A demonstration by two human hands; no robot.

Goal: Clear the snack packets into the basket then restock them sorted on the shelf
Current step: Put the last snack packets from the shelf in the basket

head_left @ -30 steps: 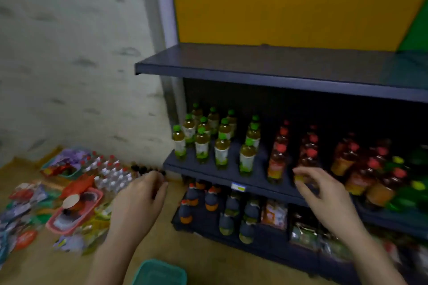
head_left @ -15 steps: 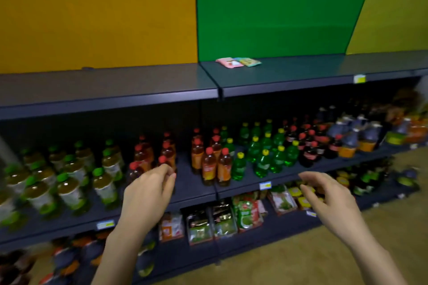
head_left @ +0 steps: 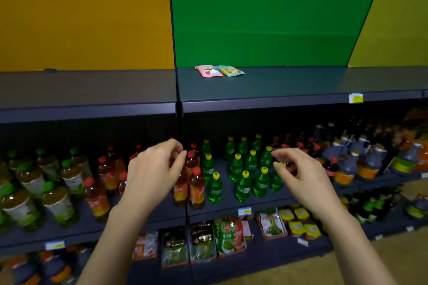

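Two snack packets lie side by side on the top shelf (head_left: pixel 289 85) against the green back panel: a pink packet (head_left: pixel 208 71) and a yellow-green packet (head_left: pixel 231 71) to its right. Both hands are raised in front of the bottle shelf, well below the packets. My left hand (head_left: pixel 154 169) has its fingers curled loosely and holds nothing. My right hand (head_left: pixel 298 171) is also empty, fingers bent and apart. No basket is in view.
The middle shelf (head_left: pixel 231 206) carries rows of bottles: green-capped tea at left, red-capped orange drinks, green soda bottles (head_left: pixel 243 169), dark jugs at right. The lower shelf holds bagged goods (head_left: pixel 228 236) and yellow packs (head_left: pixel 301 222). Tan floor shows at bottom right.
The view has swung right from the shelf's left end and the floor clutter to the green panel. Both hands have risen a little and stay empty.
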